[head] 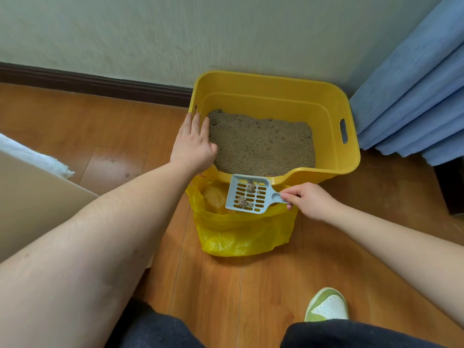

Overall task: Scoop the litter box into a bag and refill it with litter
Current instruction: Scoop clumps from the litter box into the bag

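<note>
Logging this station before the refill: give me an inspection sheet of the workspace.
Surface: wood floor, small dark spots at left.
Job's things: yellow litter box holds litter; yellow bag open in front; blue scoop over it carrying clumps.
Clutter: white board at left.
Grippers: left hand rests open on the box rim; right hand pinches the scoop handle.
Cables: nothing seen.
Surroundings: wall, dark baseboard, blue curtain, green shoe.
</note>
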The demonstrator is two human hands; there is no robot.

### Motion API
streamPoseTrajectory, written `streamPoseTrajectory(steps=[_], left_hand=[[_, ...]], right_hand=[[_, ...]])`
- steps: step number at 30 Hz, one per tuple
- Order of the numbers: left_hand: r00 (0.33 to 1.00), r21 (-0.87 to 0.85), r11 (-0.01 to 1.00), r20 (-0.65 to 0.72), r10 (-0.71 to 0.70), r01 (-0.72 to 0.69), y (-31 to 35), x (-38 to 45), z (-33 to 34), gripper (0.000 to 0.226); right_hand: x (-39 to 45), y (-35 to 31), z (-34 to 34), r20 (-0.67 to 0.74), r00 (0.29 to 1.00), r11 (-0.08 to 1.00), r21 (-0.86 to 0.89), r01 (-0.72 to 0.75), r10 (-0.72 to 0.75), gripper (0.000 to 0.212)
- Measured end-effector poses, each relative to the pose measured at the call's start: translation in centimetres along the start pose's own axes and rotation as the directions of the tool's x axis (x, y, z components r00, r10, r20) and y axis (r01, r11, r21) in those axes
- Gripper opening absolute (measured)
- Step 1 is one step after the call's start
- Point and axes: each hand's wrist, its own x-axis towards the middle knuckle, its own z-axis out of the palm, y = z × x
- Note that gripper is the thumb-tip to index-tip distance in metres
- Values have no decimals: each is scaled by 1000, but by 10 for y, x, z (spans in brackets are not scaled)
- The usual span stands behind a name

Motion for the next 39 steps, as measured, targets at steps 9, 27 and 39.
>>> streamPoseTrajectory(steps=[9, 27, 39], left_hand=[[1000, 18, 1000, 2, -9, 9, 0, 0, 1, 67], [1000, 4, 1000, -15, 2, -2, -1, 0, 1, 68], [1000, -26, 1000, 5, -5, 5, 1, -3, -5, 68]], right_hand=[[1, -8, 18, 183, 963, 955, 186, -232, 198, 29], [11, -47, -11, 540, 770, 456, 621, -638, 340, 25], [-43, -31, -17, 230, 973, 957, 281, -67, 1, 29]])
